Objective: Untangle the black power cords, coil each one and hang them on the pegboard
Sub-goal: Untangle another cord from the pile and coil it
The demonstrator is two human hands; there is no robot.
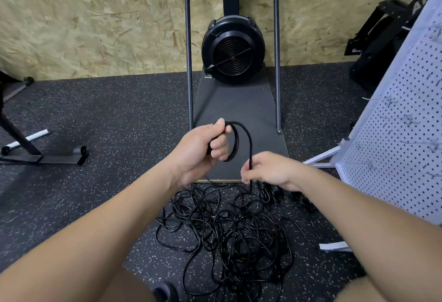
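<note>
- The left hand [207,145] grips a small coil [235,142] of black cord above the tangled pile [227,225].
- The right hand [267,170] pinches the cord's trailing strand — just above the pile.
- The pegboard [404,134] stands right of the pile.

I see a chipboard wall [95,26], speckled black rubber floor [95,115], and a black fan [232,50] against the wall.

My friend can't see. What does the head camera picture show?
The left hand grips a small coil of black power cord, while the right hand pinches the strand feeding it. A tangled pile of black cords lies on the speckled rubber floor, with a white pegboard to the right.
</note>
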